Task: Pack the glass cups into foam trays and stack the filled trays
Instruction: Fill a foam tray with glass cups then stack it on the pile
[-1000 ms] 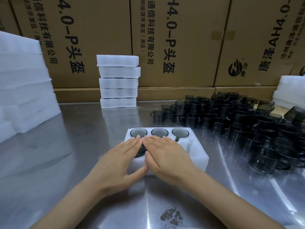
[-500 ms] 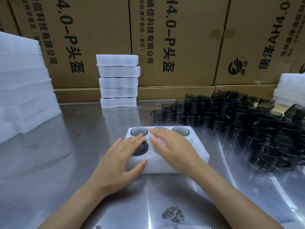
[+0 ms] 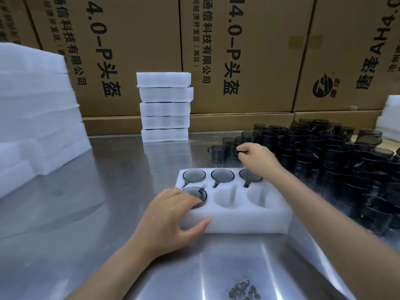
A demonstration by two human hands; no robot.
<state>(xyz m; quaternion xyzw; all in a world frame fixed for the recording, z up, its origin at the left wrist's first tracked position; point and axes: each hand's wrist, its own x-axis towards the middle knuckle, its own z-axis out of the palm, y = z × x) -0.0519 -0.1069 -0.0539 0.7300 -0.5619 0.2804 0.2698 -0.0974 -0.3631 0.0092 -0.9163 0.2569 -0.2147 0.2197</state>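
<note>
A white foam tray [image 3: 242,219] lies on the steel table in front of me. Its far row holds three dark glass cups [image 3: 222,175]. A fourth cup [image 3: 195,197] sits in the near left pocket; the other two near pockets are bare. My left hand [image 3: 171,219] rests on the tray's near left corner, fingers on that cup, thumb against the tray's front wall. My right hand [image 3: 254,155] reaches past the tray to the heap of loose cups [image 3: 337,161] and pinches the handle of one cup [image 3: 241,151] at the heap's near left edge.
A stack of several foam trays [image 3: 165,107] stands at the back centre. A larger pile of foam [image 3: 36,109] fills the left side, more foam [image 3: 389,118] the far right. Cardboard boxes [image 3: 236,50] wall the back. A dark smudge [image 3: 244,290] marks the table near me.
My right hand lifted off the tray and moved back right to the cup heap, closing on a cup's handle. My left hand slid toward the tray's near left corner.
</note>
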